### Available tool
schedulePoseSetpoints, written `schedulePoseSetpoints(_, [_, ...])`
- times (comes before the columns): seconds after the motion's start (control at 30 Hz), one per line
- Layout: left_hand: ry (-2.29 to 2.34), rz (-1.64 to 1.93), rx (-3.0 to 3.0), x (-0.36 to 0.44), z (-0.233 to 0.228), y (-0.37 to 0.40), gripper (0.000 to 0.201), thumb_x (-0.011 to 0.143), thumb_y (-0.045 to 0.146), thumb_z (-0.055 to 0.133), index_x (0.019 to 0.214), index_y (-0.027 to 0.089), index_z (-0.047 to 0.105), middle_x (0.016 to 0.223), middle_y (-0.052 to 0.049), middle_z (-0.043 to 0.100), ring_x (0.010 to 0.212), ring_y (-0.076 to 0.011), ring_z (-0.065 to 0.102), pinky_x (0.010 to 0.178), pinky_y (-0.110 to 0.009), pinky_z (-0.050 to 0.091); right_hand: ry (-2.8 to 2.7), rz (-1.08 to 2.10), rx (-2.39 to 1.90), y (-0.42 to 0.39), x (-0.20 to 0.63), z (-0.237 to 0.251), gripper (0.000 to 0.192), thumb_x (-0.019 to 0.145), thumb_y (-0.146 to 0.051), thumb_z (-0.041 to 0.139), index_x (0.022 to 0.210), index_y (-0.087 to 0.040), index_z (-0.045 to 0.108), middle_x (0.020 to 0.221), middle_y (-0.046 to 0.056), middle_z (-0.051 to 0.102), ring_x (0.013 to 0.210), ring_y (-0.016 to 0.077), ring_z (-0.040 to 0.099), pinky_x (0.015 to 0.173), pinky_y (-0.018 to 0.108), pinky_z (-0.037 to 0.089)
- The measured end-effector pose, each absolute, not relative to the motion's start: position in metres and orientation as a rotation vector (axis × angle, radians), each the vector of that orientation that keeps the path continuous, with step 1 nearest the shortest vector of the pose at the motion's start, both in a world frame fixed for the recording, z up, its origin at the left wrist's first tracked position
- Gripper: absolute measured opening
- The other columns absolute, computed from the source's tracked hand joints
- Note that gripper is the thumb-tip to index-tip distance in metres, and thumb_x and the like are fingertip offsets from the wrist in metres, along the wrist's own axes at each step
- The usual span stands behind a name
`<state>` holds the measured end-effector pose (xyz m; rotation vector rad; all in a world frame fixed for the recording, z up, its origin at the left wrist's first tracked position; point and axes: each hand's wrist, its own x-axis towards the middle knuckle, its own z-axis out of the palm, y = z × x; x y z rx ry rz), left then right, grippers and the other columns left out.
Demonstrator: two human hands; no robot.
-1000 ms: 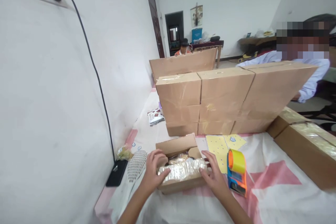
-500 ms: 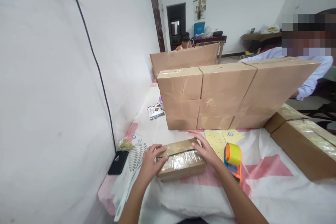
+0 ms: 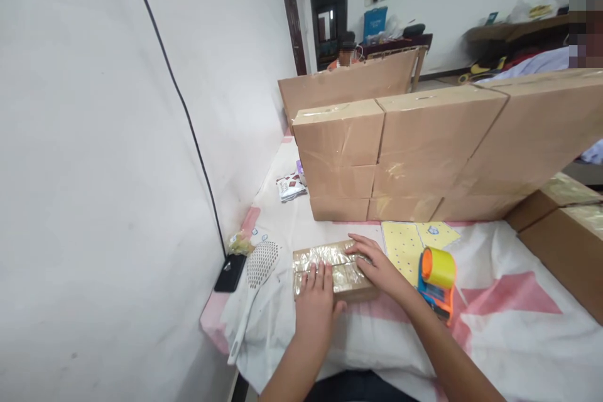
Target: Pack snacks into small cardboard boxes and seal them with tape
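Under 2 hands (image 3: pixel 348 286), closed taped box (image 3: pixel 330 262)

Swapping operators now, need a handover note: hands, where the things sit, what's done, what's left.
Left hand: flat on the near top of the small brown cardboard box, pressing, no grip.
Right hand: flat on the box's far right top.
Box: flaps down, shiny clear tape across the top, on the white and pink cloth.
Orange and blue tape dispenser with yellow roll: just right of the box, untouched.
Stack of sealed brown cartons: behind.
Done: box closed, taped on top.
Left: likely smoothing the tape, then moving the box to the stack.
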<state>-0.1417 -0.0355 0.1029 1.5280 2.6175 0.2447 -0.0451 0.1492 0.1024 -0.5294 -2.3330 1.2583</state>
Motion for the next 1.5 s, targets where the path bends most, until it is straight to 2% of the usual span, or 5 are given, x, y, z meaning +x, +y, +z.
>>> schedulePoseSetpoints(0.2, [2.617,0.287,1.519,-0.153,0.11,-0.031,0.066,0.085,0.021,0.063,0.149,0.016,0.051,0.155,-0.014,0.048,0.144,-0.0359,0.045,0.117,-0.055,0.04,-2.254,0.912,-0.804,0.179,0.032,0.122,0.049,0.094,-0.052,0.05,0.137,-0.031,0.059,0.158,0.009,0.044,0.146,0.0357,0.04,0.117,0.061,0.036])
schedulePoseSetpoints(0.4, [2.54,0.346,1.651,-0.182,0.106,-0.033,0.063,0.082,0.02,0.063,0.145,0.025,0.056,0.152,-0.011,0.052,0.145,-0.0361,0.043,0.121,-0.068,0.024,-1.814,0.515,-1.661,0.219,0.131,0.063,0.093,0.068,-0.066,0.069,0.138,-0.009,0.05,0.117,0.032,0.064,0.116,0.0492,0.062,0.089,0.058,0.052])
schedulePoseSetpoints(0.7, [2.595,0.338,1.712,-0.175,0.102,-0.043,0.067,0.089,0.025,0.056,0.154,0.029,0.043,0.152,-0.011,0.053,0.144,-0.035,0.045,0.121,-0.071,0.01,-1.942,0.791,-1.532,0.189,0.092,0.035,0.042,0.08,-0.059,0.061,0.092,-0.019,0.065,0.095,0.014,0.074,0.095,0.0362,0.07,0.076,0.043,0.053])
schedulePoseSetpoints(1.23, [2.822,0.543,1.668,-0.117,0.107,-0.043,0.057,0.095,0.036,0.052,0.149,0.016,0.051,0.162,-0.014,0.037,0.154,-0.041,0.02,0.119,-0.073,0.011,-1.374,1.667,-0.7,0.156,0.063,0.09,0.046,0.087,-0.057,0.069,0.113,-0.02,0.062,0.109,0.011,0.074,0.096,0.0264,0.071,0.082,0.038,0.058])
schedulePoseSetpoints(1.5, [1.909,1.025,1.729,-0.047,0.121,-0.001,0.061,0.091,0.048,0.062,0.144,0.018,0.057,0.149,-0.015,0.054,0.139,-0.0316,0.048,0.116,-0.045,0.041,-1.499,1.501,-0.698,0.115,0.076,0.111,0.036,0.089,-0.053,0.068,0.109,-0.023,0.072,0.108,0.009,0.075,0.1,0.027,0.071,0.088,0.036,0.058])
